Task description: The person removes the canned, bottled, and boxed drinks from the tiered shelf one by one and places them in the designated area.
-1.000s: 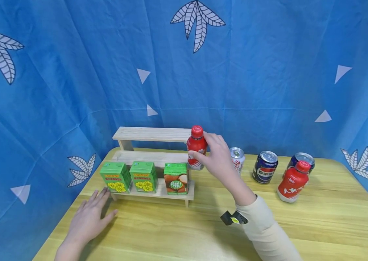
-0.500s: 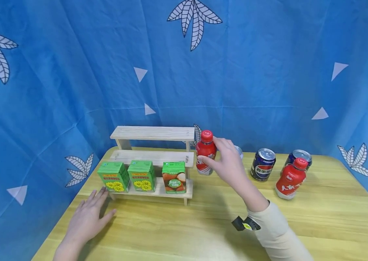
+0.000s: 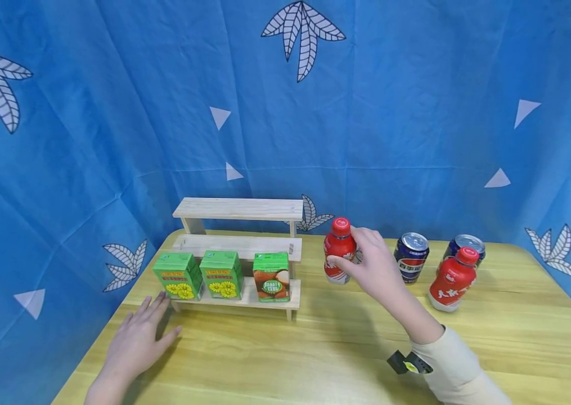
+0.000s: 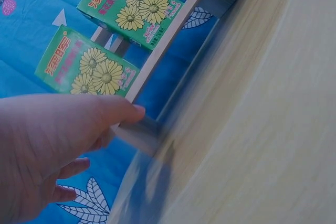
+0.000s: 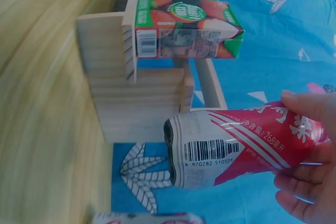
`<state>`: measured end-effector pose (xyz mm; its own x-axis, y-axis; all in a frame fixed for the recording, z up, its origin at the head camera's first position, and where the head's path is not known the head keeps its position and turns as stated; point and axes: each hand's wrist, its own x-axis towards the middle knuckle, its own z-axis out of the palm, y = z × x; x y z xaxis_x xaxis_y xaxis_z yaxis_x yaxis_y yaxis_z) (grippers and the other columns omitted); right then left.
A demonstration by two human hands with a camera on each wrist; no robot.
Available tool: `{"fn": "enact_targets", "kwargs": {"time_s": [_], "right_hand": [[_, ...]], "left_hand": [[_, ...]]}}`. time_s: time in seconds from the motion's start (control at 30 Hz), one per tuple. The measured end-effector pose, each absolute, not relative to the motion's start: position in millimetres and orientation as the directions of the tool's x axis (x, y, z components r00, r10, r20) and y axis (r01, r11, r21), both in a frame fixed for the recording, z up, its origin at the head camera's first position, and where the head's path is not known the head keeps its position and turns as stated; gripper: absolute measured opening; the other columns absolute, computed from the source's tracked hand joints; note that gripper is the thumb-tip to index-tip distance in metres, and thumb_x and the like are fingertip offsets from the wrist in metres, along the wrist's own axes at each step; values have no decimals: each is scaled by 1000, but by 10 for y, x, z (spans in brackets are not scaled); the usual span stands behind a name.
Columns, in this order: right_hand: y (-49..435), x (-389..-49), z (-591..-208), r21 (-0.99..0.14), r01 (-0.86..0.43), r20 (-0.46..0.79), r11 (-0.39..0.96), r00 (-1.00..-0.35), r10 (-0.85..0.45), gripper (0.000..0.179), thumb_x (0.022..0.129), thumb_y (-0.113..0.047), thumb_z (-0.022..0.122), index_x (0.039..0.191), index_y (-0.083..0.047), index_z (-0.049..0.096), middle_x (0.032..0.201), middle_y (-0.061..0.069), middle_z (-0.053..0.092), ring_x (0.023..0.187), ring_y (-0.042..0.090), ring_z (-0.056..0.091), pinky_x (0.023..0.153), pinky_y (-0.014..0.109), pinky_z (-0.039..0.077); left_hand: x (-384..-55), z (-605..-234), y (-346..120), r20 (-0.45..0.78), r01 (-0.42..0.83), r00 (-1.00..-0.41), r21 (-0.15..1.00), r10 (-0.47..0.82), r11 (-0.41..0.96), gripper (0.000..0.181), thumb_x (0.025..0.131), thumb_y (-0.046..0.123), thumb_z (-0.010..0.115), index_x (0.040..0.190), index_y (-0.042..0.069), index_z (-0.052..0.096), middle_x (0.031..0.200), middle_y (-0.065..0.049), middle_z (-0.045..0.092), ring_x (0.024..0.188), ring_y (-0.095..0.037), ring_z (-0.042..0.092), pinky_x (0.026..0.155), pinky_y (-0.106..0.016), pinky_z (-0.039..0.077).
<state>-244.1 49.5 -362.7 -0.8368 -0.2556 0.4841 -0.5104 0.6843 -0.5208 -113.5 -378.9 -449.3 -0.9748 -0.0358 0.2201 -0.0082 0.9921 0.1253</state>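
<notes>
One bottle [image 3: 337, 244], glossy red above and whitish at the base, is held clear of the bench [image 3: 315, 360], just right of a three-tiered rack [image 3: 237, 245] of pale, straight-grained wood. The right grip [image 3: 372, 263] is closed round the bottle's upper part, thumb to one side, fingers to the other. The left grip [image 3: 135, 337] lies loose, fingers spread and holding nothing, by the rack's left end; whether it touches the wood I cannot tell. Square-edged, shiny green cartons [image 3: 221, 275] line the lowest shelf. Rightward, cylindrical metal cans [image 3: 412, 256] and a second red bottle [image 3: 451, 284] stand on smooth yellowish wood grain. Creased blue cloth [image 3: 315, 129] hangs behind.
</notes>
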Motion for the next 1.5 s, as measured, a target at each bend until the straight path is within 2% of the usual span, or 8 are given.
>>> {"fn": "enact_targets", "kwargs": {"time_s": [0.23, 0.57, 0.97, 1.2, 1.3, 1.5], "right_hand": [[689, -2410, -3718, -485, -509, 496, 711, -830, -255, 64, 82, -34, 78, 132, -4, 56, 131, 18, 60, 121, 34, 51, 94, 58, 50], [924, -2366, -3833, -451, -522, 526, 724, -810, -257, 57, 80, -31, 80, 125, -3, 60, 119, 16, 65, 113, 33, 55, 91, 56, 51], [1113, -2340, -3930, -442, -487, 512, 753, -827, -234, 61, 78, -29, 82, 126, 0, 59, 120, 20, 64, 115, 37, 54, 91, 58, 50], [1230, -2406, -4023, -408, -505, 556, 760, -798, -232, 60, 75, -27, 84, 123, 1, 60, 118, 22, 65, 111, 39, 57, 89, 58, 51], [1278, -2429, -4052, -405, -488, 544, 773, -808, -225, 60, 75, -27, 84, 123, 1, 60, 117, 22, 66, 110, 40, 57, 88, 59, 52], [1371, -2472, -4124, -392, -469, 529, 791, -819, -224, 65, 75, -26, 84, 126, 4, 58, 122, 26, 63, 114, 43, 55, 92, 61, 49]], "left_hand": [[-1143, -4504, -3784, 212, -12, -976, 130, -39, 991, 77, 90, 51, 62, 144, 0, 43, 152, -22, 39, 140, -47, 33, 110, -71, 27], [-1132, -4495, -3793, 210, -15, -977, 126, -41, 992, 77, 90, 52, 62, 145, 1, 43, 153, -22, 38, 140, -47, 33, 110, -71, 27], [-1141, -4500, -3793, 213, -13, -976, 127, -41, 992, 77, 90, 51, 62, 144, 0, 43, 152, -23, 39, 140, -47, 34, 110, -71, 26], [-1138, -4468, -3795, 193, -20, -980, 128, -45, 992, 78, 91, 52, 61, 145, 0, 42, 153, -22, 37, 141, -47, 32, 110, -72, 26], [-1135, -4453, -3782, 195, -17, -980, 128, -42, 992, 77, 91, 51, 62, 145, 0, 43, 153, -22, 38, 140, -47, 32, 110, -71, 26], [-1132, -4464, -3771, 201, -15, -979, 128, -41, 992, 76, 91, 50, 62, 144, -1, 43, 152, -22, 39, 140, -47, 33, 110, -71, 27]]}}
